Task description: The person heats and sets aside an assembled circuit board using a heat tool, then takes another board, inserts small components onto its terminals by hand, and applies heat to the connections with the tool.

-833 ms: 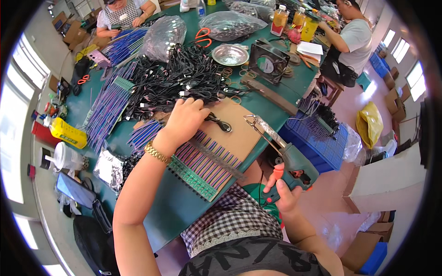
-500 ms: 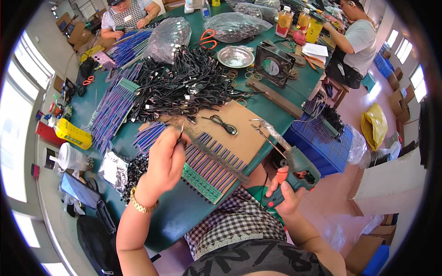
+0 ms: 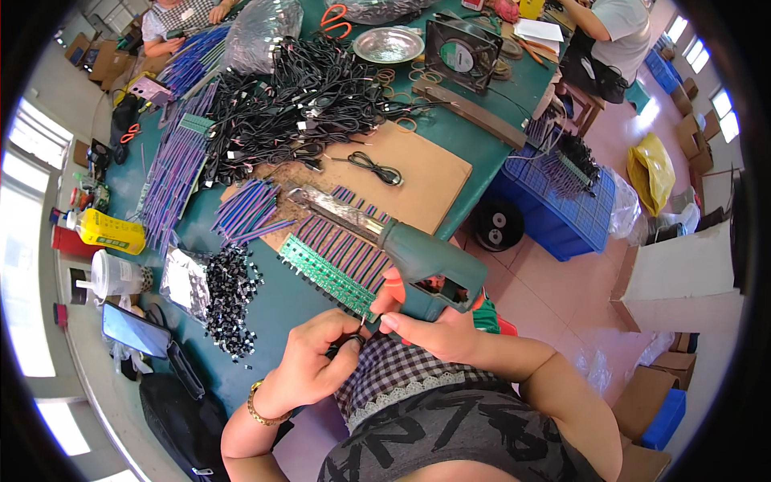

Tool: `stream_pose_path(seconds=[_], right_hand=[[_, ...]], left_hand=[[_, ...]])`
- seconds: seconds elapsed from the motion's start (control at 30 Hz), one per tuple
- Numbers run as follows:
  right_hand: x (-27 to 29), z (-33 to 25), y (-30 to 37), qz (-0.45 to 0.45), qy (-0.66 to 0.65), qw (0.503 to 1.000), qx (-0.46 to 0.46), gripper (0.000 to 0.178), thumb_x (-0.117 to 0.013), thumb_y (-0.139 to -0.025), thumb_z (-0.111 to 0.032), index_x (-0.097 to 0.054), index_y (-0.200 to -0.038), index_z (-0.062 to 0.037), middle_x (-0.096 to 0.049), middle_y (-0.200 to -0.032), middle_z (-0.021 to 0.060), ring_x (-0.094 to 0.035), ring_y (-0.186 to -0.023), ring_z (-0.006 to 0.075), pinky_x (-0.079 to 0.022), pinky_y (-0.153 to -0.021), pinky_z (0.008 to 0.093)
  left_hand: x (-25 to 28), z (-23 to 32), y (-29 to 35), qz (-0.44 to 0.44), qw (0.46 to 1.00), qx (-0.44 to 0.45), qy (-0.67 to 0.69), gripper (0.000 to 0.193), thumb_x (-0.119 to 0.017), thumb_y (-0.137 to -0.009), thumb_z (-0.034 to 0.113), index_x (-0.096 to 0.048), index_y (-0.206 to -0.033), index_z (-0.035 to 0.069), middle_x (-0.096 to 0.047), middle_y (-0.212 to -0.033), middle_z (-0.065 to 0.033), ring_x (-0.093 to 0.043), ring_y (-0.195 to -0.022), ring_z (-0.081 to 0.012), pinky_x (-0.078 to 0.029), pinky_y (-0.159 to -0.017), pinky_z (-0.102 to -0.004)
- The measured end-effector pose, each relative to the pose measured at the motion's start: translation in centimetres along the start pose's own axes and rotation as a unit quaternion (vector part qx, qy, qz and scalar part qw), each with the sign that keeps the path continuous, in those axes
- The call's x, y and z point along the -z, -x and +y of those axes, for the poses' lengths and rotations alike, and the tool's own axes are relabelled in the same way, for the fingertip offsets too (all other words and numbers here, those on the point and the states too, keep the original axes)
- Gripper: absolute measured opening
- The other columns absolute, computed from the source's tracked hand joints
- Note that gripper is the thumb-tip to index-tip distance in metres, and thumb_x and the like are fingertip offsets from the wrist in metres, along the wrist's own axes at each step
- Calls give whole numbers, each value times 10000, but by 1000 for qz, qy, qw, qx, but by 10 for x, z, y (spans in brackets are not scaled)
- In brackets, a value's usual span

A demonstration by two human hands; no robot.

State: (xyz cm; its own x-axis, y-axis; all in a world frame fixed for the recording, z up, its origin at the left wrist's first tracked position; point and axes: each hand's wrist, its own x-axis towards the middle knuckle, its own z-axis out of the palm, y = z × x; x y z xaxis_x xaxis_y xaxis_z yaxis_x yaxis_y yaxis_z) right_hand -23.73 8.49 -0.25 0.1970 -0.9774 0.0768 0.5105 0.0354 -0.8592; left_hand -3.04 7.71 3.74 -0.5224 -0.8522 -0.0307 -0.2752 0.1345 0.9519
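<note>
My right hand [image 3: 430,325] is wrapped round the grip of a dark green soldering gun [image 3: 438,269] with a red trigger. The gun's metal front points left, above a row of green circuit boards [image 3: 333,273] with purple and dark ribbon wires [image 3: 365,265]. Beside the near end of the boards, my left hand [image 3: 321,353] is closed on a thin black thing [image 3: 356,341] with a pale, narrow tip; its kind is not clear. Both hands are close together at the table's near edge. The boards lie partly on a brown sheet [image 3: 426,173].
Black cables [image 3: 293,112] are heaped further back, and one coiled cable [image 3: 376,167] lies on the brown sheet. Small black connectors [image 3: 229,297] are piled on the left. A fan [image 3: 462,55] and a metal dish [image 3: 389,46] stand behind. Two people work across the table.
My right hand has brought the soldering gun left, over the boards. My left hand has come down and right to the boards' near end, still gripping the thin black thing.
</note>
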Motion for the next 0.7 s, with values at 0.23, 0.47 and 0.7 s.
stream_pose_path(seconds=[0.23,0.47,0.7], right_hand=[[-3,-5,7,-8,-10,1000,-28,367,-645,-891,43,-535,-1238,1,-666,-1000,65,-640,-874,113,-553,-754,284],[-1,-2,5,-46,0,999,-16,314,-645,-898,29,-540,-1192,-5,-649,-944,46,-620,-837,103,-543,-745,277],[-6,2,1,6,33,998,-47,268,-680,-860,31,-591,-1110,-6,-661,-914,19,-607,-841,77,-520,-750,258]], left_hand=[[-5,-7,-2,-50,998,-40,-17,175,-581,-812,-46,-629,-980,-25,-649,-864,-128,-632,-721,-226,-503,-649,-327],[-7,-6,1,-46,989,48,131,257,-492,-805,-95,-607,-1028,-43,-644,-881,-86,-614,-746,-145,-509,-670,-282],[-10,-15,3,85,996,17,25,157,-726,-827,-7,-618,-942,3,-634,-772,-19,-590,-639,-96,-490,-569,-261]])
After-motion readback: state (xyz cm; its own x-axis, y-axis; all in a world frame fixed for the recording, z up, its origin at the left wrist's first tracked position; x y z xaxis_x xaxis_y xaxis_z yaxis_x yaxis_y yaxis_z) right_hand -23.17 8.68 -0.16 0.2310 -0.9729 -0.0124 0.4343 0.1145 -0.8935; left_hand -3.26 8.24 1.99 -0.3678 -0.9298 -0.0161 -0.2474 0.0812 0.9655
